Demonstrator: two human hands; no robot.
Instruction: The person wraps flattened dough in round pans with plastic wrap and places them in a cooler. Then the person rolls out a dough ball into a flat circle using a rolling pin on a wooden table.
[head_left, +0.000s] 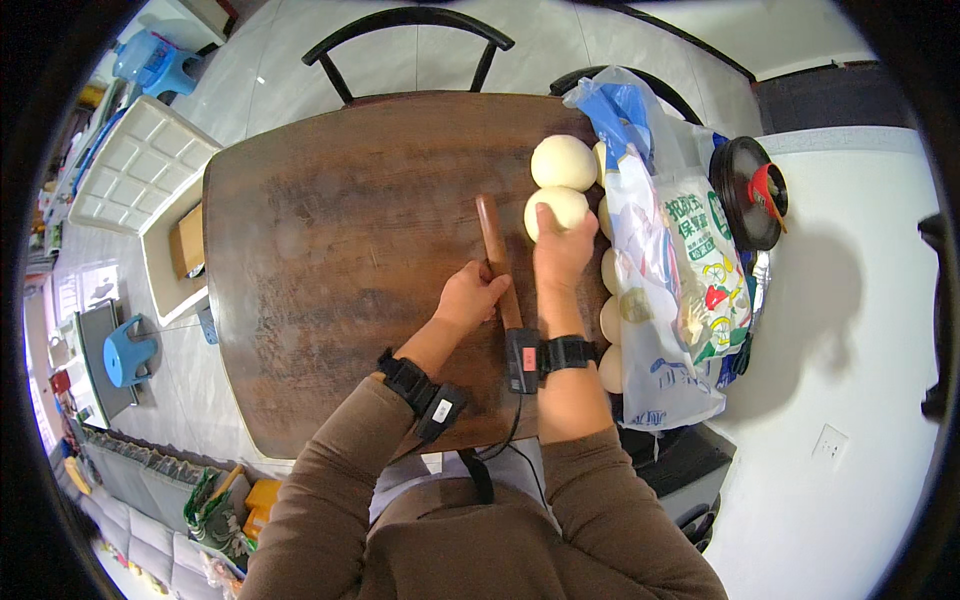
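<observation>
A smooth wooden rolling pin (491, 232) lies lengthwise on the dark wooden table (337, 225). My left hand (472, 295) grips it near the middle, thumb across the top. My right hand (564, 251) is around the near side of a pale round dough ball (553, 206), thumb pressed on top and fingers at its right. That ball touches a second dough ball (564, 163) just beyond it. Several more dough balls (610, 319) form a column along the table's right side, partly hidden under a plastic bag (637, 300).
A printed plastic pack (705, 262) lies beside the bag, against the wall. Dark round stacked lids or plates (742, 193) hold a red cup (763, 187). A black chair (409, 19) stands at the far edge. An open white crate (172, 262) is left of the table.
</observation>
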